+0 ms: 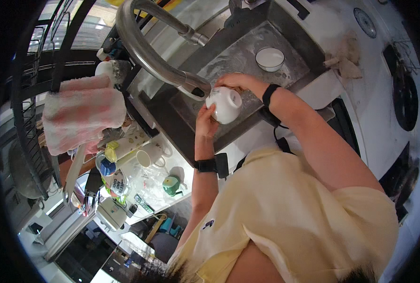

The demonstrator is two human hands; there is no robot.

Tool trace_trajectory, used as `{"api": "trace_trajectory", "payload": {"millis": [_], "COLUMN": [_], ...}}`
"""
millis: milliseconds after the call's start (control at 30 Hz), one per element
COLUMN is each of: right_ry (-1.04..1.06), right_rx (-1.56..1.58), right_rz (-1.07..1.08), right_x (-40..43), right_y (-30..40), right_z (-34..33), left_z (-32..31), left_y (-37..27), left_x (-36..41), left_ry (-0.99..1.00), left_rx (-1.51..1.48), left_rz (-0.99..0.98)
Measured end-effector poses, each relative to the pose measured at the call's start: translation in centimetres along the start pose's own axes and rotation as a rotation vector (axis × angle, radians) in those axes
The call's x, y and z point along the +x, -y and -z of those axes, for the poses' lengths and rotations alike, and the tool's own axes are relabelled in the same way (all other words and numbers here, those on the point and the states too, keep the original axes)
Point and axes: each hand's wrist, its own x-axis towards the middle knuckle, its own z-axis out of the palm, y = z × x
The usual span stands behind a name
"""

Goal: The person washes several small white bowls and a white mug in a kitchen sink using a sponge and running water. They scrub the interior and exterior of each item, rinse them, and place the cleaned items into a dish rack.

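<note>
A white ceramic bowl (pixel 225 106) is tipped on its side under the tip of a curved metal faucet (pixel 153 60), its foot ring turned up and to the right. My left hand (pixel 208 122) grips its lower left side, thumb on the outer wall. My right hand (pixel 236 81) is at the bowl's upper edge, its fingers partly hidden behind the bowl; something brownish shows beneath the palm, too little to identify. Another white bowl with a dark rim (pixel 269 59) stands upright on the floor of the dark sink (pixel 231 47).
Pink and white towels (pixel 86 113) hang left of the sink. A white mug (pixel 149 155), a green cup (pixel 171 184) and plastic packaging stand on the lower left counter. Tan cloths (pixel 348 60) lie right of the sink, with a black pan (pixel 405 97) farther right.
</note>
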Motion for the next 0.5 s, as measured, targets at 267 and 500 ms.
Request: {"api": "trace_trajectory", "payload": {"millis": [267, 500], "right_ry": [-0.699, -0.706], "right_rx": [-0.093, -0.71], "right_rz": [0.458, 0.765], "right_x": [0.5, -1.3], "right_y": [-5.3, -1.6], "right_z": [-5.6, -8.0], "left_z": [0.5, 0.6], "left_y": [1.2, 1.9], "left_x": [4.4, 6.4], "left_ry": [-0.434, -0.209], "left_rx": [-0.527, -0.309], "left_rz": [-0.186, -0.176]}}
